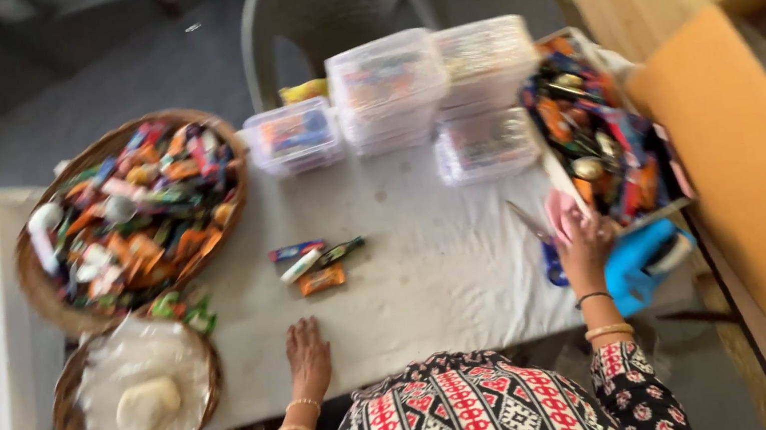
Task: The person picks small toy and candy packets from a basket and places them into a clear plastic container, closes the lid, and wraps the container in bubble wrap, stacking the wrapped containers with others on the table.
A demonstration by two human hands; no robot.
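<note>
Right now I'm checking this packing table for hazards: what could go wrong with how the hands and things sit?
The right hand reaches into the sweets box at the table's corner, which overhangs the edge; a push might tip it off. Scissors lie right beside that hand, so a quick grab could nick it. The stacked clear tubs look unsteady and could topple if the table is bumped. The left hand rests flat, holding nothing.

The person wears a garment of black cloth printed with red and white geometric diamonds and zigzags, its short sleeves carrying the same pattern with small round motifs. The left hand (308,356) has two pale beaded bangles at its wrist. The right hand (587,245) has a thin dark band and a wider golden bangle below it.
</note>
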